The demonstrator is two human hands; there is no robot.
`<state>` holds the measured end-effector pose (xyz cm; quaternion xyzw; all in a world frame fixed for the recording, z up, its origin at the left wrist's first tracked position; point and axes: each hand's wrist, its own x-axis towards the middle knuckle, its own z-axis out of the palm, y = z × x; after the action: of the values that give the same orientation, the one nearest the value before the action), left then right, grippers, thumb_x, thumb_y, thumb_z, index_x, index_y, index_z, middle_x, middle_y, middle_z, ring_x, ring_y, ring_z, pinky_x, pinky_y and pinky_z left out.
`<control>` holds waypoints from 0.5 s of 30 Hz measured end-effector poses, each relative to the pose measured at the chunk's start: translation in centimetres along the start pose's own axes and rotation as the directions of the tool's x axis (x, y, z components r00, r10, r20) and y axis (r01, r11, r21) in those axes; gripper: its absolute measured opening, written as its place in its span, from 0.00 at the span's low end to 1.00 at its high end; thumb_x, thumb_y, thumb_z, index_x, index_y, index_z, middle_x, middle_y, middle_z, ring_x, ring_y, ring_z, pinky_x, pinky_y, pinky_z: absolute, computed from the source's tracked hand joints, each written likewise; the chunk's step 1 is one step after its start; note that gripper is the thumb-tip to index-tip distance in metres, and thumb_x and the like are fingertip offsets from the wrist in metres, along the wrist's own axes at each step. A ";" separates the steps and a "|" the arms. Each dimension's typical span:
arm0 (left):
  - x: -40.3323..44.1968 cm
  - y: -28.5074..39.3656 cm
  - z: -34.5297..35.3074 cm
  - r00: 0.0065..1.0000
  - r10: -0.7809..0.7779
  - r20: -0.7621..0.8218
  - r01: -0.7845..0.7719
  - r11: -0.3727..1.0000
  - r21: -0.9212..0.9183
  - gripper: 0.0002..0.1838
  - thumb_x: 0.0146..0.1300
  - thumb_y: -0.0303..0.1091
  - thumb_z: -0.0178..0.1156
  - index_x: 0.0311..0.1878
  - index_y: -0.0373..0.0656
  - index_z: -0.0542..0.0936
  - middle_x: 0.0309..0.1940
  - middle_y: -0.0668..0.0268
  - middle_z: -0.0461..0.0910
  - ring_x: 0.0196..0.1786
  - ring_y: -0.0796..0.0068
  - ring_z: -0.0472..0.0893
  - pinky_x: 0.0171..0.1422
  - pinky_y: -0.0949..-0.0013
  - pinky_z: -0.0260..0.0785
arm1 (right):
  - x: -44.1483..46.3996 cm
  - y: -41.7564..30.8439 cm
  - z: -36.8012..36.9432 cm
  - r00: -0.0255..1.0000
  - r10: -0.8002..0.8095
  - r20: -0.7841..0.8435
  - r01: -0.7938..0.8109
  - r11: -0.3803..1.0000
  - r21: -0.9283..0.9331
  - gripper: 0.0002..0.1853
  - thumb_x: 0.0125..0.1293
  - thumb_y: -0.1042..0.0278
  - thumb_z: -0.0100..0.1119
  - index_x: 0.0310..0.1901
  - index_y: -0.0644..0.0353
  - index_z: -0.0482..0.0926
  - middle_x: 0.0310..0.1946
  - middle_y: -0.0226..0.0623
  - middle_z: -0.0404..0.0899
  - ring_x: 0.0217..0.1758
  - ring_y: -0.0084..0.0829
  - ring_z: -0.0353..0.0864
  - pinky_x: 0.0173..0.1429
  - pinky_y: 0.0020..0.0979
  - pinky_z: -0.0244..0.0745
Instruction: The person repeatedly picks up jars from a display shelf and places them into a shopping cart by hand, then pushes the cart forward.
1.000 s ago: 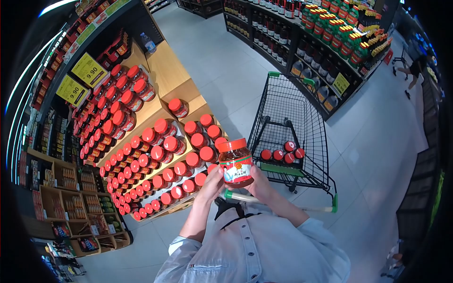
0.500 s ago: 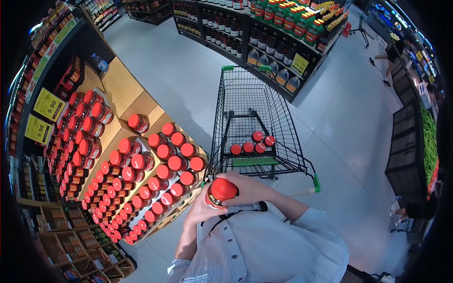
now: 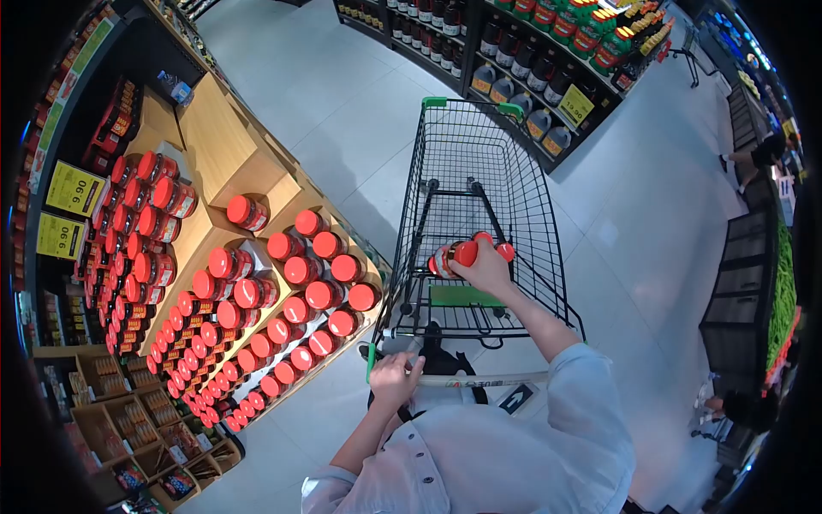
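My right hand [image 3: 488, 272] is inside the shopping cart [image 3: 535, 223], closed around a jar with a red lid [image 3: 465, 253]. The jar is tilted, its labelled body pointing left. Beside it in the cart, another red-lidded jar [image 3: 506, 252] shows; the hand and the held jar hide most of the others. My left hand [image 3: 396, 379] is over the left end of the cart handle [image 3: 479, 379], fingers loosely bent and thumb apart, with no jar in it. Whether it touches the handle is unclear.
On my left stands a wooden display [image 3: 248, 176] with rows of red-lidded jars [image 3: 324, 295] and yellow price signs [image 3: 75, 188]. Ahead is a dark shelf of bottles [image 3: 539, 73]. Green vegetables [image 3: 781, 295] lie on a stand at far right, with people nearby.
Both hands held the jar near my chest; now my right hand has carried it forward into the cart. My left hand has let go and lowered to the handle.
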<state>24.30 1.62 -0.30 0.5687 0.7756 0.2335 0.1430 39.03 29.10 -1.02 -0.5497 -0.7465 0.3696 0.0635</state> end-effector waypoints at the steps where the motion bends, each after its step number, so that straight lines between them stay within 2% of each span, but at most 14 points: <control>1: 0.2 0.3 0.4 1.000 -0.012 0.003 0.012 1.000 0.007 0.10 0.57 0.42 0.69 0.34 0.47 0.84 0.18 0.71 0.79 0.23 0.71 0.80 0.29 0.65 0.70 | 2.4 1.6 1.8 0.998 0.037 -0.059 -0.041 0.997 -0.070 0.39 0.51 0.42 0.71 0.53 0.68 0.69 0.47 0.53 0.77 0.42 0.51 0.84 0.49 0.44 0.80; 3: 0.8 1.0 0.4 0.991 -0.131 -0.039 0.133 0.990 0.045 0.08 0.56 0.41 0.69 0.33 0.49 0.84 0.17 0.71 0.78 0.21 0.69 0.79 0.27 0.66 0.68 | 6.7 4.1 5.0 0.999 0.039 -0.027 -0.042 0.992 -0.119 0.39 0.52 0.45 0.71 0.56 0.67 0.66 0.50 0.53 0.75 0.44 0.52 0.83 0.50 0.45 0.80; 5: 1.1 1.0 0.4 0.987 -0.160 0.003 0.159 0.985 0.066 0.06 0.55 0.39 0.68 0.32 0.50 0.83 0.16 0.71 0.77 0.19 0.69 0.77 0.25 0.66 0.67 | 10.3 7.4 9.1 0.999 0.049 0.016 -0.046 0.985 -0.167 0.40 0.53 0.48 0.71 0.59 0.66 0.64 0.53 0.53 0.72 0.46 0.52 0.82 0.50 0.46 0.81; 7: 1.1 0.9 0.4 0.984 -0.176 0.042 0.171 0.980 0.101 0.10 0.56 0.45 0.66 0.31 0.50 0.82 0.17 0.72 0.76 0.21 0.70 0.78 0.27 0.66 0.67 | 13.2 10.1 12.4 0.997 -0.038 -0.062 0.021 0.965 -0.262 0.39 0.50 0.58 0.74 0.60 0.61 0.63 0.55 0.53 0.67 0.51 0.53 0.79 0.49 0.49 0.81; 8: 1.1 0.8 0.5 0.983 -0.177 0.044 0.171 0.979 0.107 0.09 0.54 0.44 0.67 0.31 0.51 0.82 0.17 0.73 0.75 0.20 0.71 0.77 0.26 0.67 0.66 | 14.3 10.9 13.4 0.999 0.045 -0.007 -0.046 0.964 -0.261 0.40 0.49 0.64 0.75 0.62 0.58 0.63 0.58 0.52 0.65 0.59 0.54 0.74 0.53 0.48 0.80; 9: 1.3 0.9 0.5 0.980 -0.190 0.058 0.183 0.976 0.116 0.09 0.54 0.44 0.67 0.31 0.51 0.82 0.17 0.73 0.75 0.20 0.71 0.77 0.26 0.67 0.66 | 15.2 11.8 14.4 0.999 0.053 0.012 -0.048 0.966 -0.255 0.40 0.49 0.64 0.75 0.62 0.58 0.63 0.58 0.52 0.65 0.59 0.54 0.74 0.53 0.48 0.80; 11: 1.7 0.9 0.3 0.984 -0.173 0.040 0.168 0.980 0.105 0.05 0.52 0.38 0.67 0.31 0.52 0.82 0.15 0.73 0.75 0.18 0.71 0.75 0.25 0.67 0.65 | 16.7 13.5 16.5 0.999 0.020 -0.033 -0.030 0.939 -0.343 0.41 0.48 0.66 0.75 0.64 0.57 0.62 0.59 0.52 0.64 0.60 0.55 0.73 0.55 0.47 0.80; 15: 2.0 0.6 0.0 0.985 -0.158 0.063 0.149 0.980 0.128 0.06 0.49 0.39 0.66 0.29 0.51 0.81 0.17 0.72 0.75 0.18 0.69 0.75 0.25 0.67 0.63 | 19.2 15.7 19.0 0.996 0.084 0.034 -0.066 0.930 -0.361 0.44 0.48 0.68 0.75 0.66 0.56 0.61 0.59 0.53 0.65 0.61 0.56 0.72 0.57 0.45 0.79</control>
<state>24.16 3.71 0.09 0.5229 0.8244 0.1527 0.1535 34.21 38.50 -30.35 -0.5707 -0.7814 0.2422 -0.0705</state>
